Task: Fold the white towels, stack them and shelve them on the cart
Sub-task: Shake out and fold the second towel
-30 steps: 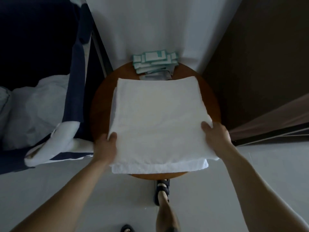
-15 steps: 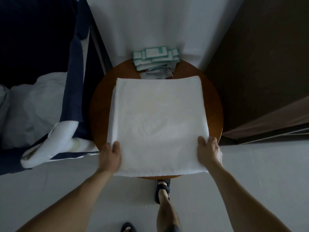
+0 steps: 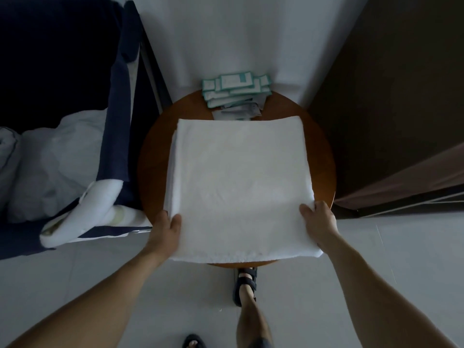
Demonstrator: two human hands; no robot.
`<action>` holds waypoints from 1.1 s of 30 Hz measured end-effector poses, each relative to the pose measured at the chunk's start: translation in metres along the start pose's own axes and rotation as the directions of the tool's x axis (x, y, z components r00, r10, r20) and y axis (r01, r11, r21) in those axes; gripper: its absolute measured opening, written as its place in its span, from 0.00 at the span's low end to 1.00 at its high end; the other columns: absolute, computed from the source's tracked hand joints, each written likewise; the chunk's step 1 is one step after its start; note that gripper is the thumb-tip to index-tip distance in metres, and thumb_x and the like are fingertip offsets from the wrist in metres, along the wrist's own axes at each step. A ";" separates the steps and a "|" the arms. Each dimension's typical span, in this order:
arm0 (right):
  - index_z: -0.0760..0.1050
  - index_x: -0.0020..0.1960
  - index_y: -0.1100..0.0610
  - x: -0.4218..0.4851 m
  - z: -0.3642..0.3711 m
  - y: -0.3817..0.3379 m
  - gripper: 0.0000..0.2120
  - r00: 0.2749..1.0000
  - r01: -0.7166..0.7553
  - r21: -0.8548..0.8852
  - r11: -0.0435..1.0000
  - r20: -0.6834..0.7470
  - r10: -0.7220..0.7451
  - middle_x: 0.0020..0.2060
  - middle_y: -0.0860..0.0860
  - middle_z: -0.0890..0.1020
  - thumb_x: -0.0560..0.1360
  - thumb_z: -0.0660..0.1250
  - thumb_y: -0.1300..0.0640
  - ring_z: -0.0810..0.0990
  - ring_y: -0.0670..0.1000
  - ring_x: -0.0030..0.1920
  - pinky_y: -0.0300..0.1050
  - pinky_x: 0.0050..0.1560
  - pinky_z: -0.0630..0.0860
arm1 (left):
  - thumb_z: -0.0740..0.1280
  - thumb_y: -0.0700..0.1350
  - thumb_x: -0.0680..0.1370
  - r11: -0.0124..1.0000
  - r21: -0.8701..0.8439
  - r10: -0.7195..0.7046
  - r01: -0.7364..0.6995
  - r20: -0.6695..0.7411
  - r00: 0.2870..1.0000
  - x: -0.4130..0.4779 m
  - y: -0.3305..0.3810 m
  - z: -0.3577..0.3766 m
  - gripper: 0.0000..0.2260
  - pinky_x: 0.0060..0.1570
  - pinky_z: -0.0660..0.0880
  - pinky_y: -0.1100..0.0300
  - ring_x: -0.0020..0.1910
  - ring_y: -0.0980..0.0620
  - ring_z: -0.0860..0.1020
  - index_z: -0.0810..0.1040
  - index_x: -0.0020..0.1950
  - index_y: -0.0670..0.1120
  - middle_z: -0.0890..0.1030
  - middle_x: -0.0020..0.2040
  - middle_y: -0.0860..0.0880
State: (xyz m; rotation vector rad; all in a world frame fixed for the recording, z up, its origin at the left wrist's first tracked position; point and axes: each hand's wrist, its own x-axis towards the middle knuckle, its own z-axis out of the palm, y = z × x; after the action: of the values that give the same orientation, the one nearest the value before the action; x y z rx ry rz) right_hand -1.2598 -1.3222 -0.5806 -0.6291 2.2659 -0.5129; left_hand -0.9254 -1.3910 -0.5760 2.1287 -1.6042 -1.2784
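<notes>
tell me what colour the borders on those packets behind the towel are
Teal-green borders on the packets, head view.

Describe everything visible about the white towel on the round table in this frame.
The white towel is terry-looking cloth, folded into a thick, roughly square pad with layered edges showing on its left side. It lies flat on the round wooden table, its near edge overhanging. The left hand and right hand grip its near corners.

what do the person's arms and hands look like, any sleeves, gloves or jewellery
Both forearms are bare up to the frame edge, with no sleeves in view. The left hand and right hand wear no gloves, and no rings, watch or bracelets show on the visible wrists and fingers.
</notes>
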 end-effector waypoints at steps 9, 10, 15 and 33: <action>0.66 0.66 0.59 -0.007 0.024 0.014 0.22 0.959 0.127 -0.365 0.922 -0.192 -0.209 0.62 0.59 0.73 0.82 0.51 0.44 0.70 0.62 0.62 0.57 0.61 0.68 | 0.60 0.39 0.81 0.978 0.206 0.099 -0.044 -0.265 0.959 -0.001 -0.012 0.034 0.17 0.50 0.72 0.40 0.53 0.27 0.76 0.67 0.68 0.33 0.73 0.59 0.29; 0.63 0.70 0.57 -0.006 0.024 0.016 0.23 0.952 0.151 -0.384 0.911 -0.193 -0.239 0.66 0.59 0.71 0.82 0.50 0.43 0.68 0.61 0.65 0.58 0.64 0.66 | 0.58 0.41 0.81 0.969 0.246 0.097 -0.029 -0.267 0.959 -0.001 -0.009 0.033 0.21 0.52 0.72 0.40 0.56 0.28 0.75 0.64 0.74 0.36 0.72 0.63 0.30; 0.36 0.80 0.47 -0.004 0.020 -0.001 0.33 0.855 0.402 -0.575 0.713 -0.042 -0.517 0.80 0.49 0.38 0.80 0.41 0.36 0.36 0.53 0.79 0.56 0.77 0.38 | 0.53 0.51 0.74 0.683 0.664 0.471 -0.305 -0.082 0.878 0.014 0.003 0.024 0.34 0.72 0.56 0.41 0.78 0.37 0.54 0.52 0.80 0.42 0.55 0.80 0.39; 0.41 0.80 0.43 -0.001 0.017 -0.064 0.35 0.774 0.579 -0.628 0.520 0.223 -0.593 0.79 0.49 0.37 0.78 0.36 0.29 0.34 0.55 0.79 0.66 0.76 0.40 | 0.42 0.65 0.78 0.538 0.726 0.446 -0.429 0.186 0.875 0.023 0.095 0.010 0.34 0.76 0.42 0.37 0.79 0.43 0.37 0.45 0.81 0.52 0.43 0.82 0.47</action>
State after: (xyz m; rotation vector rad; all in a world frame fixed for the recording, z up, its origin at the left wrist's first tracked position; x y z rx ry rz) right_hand -1.2285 -1.3766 -0.5579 -1.8208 2.1774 0.0481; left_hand -0.9973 -1.4448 -0.5372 1.8028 -2.7832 -0.4198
